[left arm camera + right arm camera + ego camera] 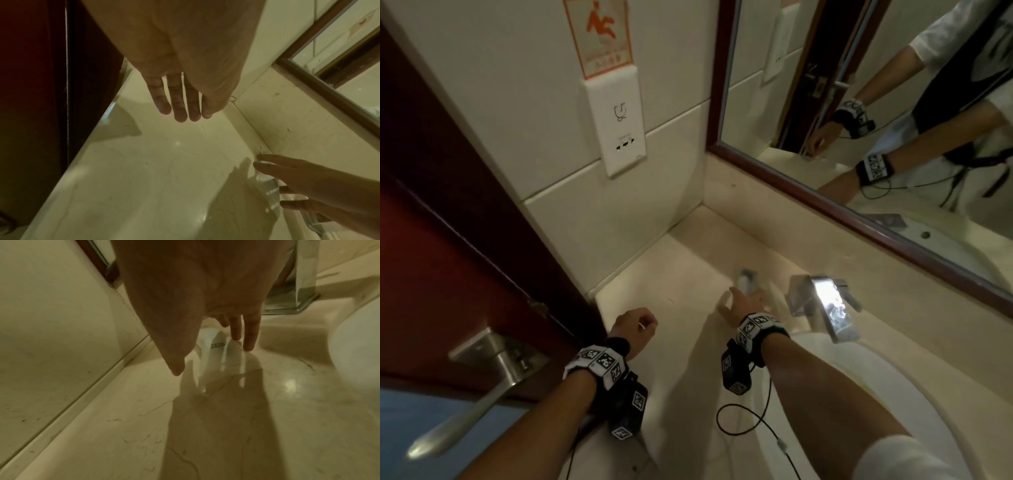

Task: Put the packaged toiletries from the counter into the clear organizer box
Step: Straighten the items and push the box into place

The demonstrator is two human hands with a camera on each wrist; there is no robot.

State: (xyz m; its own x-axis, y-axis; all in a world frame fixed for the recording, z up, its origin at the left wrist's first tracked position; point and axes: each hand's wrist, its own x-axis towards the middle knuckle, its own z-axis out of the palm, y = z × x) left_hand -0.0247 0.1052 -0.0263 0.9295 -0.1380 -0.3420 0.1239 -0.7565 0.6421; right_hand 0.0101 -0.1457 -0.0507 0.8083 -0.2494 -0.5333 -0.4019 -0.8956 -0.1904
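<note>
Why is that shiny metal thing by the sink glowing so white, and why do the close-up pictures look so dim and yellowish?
Head view: the square chrome faucet catches overhead light as blown-out glare, and the white packet beyond the right hand is motion-blurred. Wrist views: dim, yellow-tinted, with hand shadows on the glossy beige marble counter.

Beside the faucet, the right hand covers most of a blurred packet; its small print is unreadable.

glossy marble counter, shiny metal faucet
</note>
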